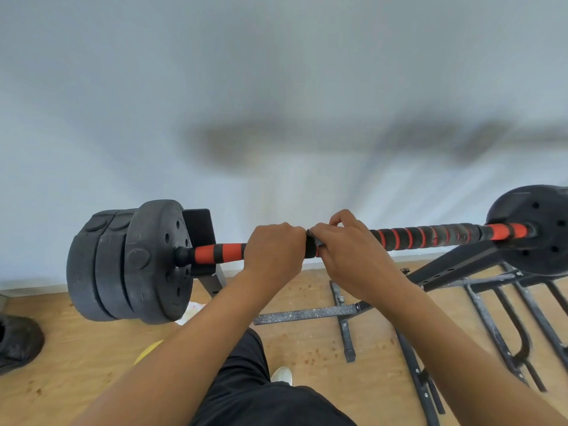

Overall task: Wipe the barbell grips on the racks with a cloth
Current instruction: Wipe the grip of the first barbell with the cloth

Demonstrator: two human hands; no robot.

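**Head view: two hands close together on the striped bar**

The barbell grip (424, 236), striped red and black, lies across the rack (455, 264), with weight plates (135, 262) at the end by the left hand; the left hand (273, 252) has its fingers curled tight round the bar; the right hand (350, 253) sits just beside it and touches it, with its fingers bent over the bar, pinching a small dark scrap that looks like the cloth (314, 238); most of the cloth is hidden.

To wipe well, the left hand should probably hold the bar firm so it does not roll; the right hand should wrap the cloth all the way round and slide it along toward the far stripes, twisting a little to reach underneath; a slow, firm rub would likely get into the grooves; the part under the left hand needs a turn too.
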